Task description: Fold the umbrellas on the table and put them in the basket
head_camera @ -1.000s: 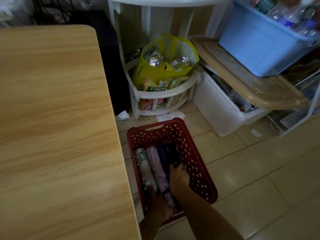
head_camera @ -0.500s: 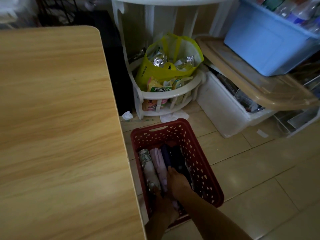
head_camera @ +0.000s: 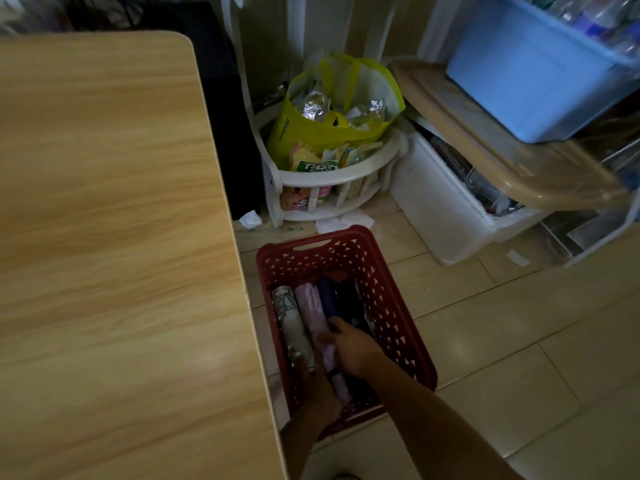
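A red basket (head_camera: 391,306) sits on the tiled floor (head_camera: 502,341) just beside the table (head_camera: 104,237), at about 5 o'clock in the view; four folded umbrellas lie side by side along its length: a leaf-print one (head_camera: 289,317) nearest the table, a pink one (head_camera: 313,310) touching it, then a navy one (head_camera: 327,299), then a black one (head_camera: 351,306) against the far wall.

Both hands reach into the basket from 6 o'clock. The right hand (head_camera: 351,348) rests palm down over the pink and navy umbrellas, fingers curled onto the cloth; whether it pinches anything I cannot tell. The left hand (head_camera: 317,386) is low at the near end, between the leaf-print and pink umbrellas; its fingers are in shadow, so its grip cannot be told.

At 12 o'clock from the basket stands a white rack (head_camera: 332,178) holding a yellow bag (head_camera: 311,133); at 2 o'clock, a white bin (head_camera: 436,209) with a blue tub (head_camera: 519,74) above it.
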Demonstrator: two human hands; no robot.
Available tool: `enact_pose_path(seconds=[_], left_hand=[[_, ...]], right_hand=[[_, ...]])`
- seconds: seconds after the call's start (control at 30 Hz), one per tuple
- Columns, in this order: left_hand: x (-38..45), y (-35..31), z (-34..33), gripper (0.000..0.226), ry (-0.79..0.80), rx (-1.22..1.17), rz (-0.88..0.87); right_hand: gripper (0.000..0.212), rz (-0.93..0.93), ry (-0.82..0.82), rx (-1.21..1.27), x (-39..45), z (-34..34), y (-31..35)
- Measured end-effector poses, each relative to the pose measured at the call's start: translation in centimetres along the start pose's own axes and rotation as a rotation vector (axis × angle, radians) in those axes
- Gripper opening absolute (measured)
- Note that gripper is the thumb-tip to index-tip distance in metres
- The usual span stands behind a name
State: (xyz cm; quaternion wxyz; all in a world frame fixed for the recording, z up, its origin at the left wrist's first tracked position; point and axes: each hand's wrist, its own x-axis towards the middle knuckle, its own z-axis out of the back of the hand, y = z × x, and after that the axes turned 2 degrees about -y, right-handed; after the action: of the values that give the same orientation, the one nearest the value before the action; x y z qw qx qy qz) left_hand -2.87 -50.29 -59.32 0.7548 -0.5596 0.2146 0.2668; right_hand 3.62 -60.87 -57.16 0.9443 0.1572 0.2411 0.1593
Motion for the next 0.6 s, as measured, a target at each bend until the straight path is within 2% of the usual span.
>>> enact_pose_path(seconds=[0.03, 0.07, 0.1, 0.13, 0.2, 0.27, 0.33, 0.4, 0.5, 0.6], left_hand=[[0.2, 0.3, 0.4, 0.050, 0.016, 0.200, -0.053], [0.3, 0.8, 0.9, 0.068, 0.131, 0.356, -0.113], [0.5, 1.8, 0.6, 0.086, 0.183, 0.426, -0.101], [0.7, 2.2, 0.4, 0.100, 0.177, 0.475, -0.055], [1.5, 2.9, 0.2, 0.110, 0.178, 0.515, 0.012], [1.5, 2.4, 0.6, 0.110, 0.221, 0.593, 0.008], [0.9, 1.3, 1.1, 0.106, 0.271, 0.574, 0.009], [0.5, 0.2, 1.5, 0.099, 0.287, 0.571, 0.030], [-0.7, -2.3, 2.0, 0.088, 0.334, 0.482, 0.069], [-1.6, -3.0, 2.7, 0.085, 0.368, 0.486, 0.060]], right_hand=[[0.056, -0.024, -0.096, 0.021, 0.0, 0.0, -0.8], [0.062, -0.074, -0.189, 0.032, -0.2, 0.2, -1.5], [0.070, -0.112, -0.225, -0.034, -0.5, -0.1, -2.6], [0.077, -0.131, -0.188, -0.115, -0.9, -0.4, -3.3], [0.083, -0.199, -0.001, -0.123, -1.9, -0.8, -3.9], [0.086, -0.253, 0.063, -0.201, -2.4, -2.2, -3.5], [0.095, -0.248, 0.036, -0.398, -2.4, -3.6, -3.2], [0.102, -0.305, 0.091, -0.472, -1.6, -4.4, -3.7], [0.112, -0.299, 0.077, -0.347, -2.3, -3.5, -3.0], [0.102, -0.263, 0.194, -0.268, -3.2, -1.9, -2.9]])
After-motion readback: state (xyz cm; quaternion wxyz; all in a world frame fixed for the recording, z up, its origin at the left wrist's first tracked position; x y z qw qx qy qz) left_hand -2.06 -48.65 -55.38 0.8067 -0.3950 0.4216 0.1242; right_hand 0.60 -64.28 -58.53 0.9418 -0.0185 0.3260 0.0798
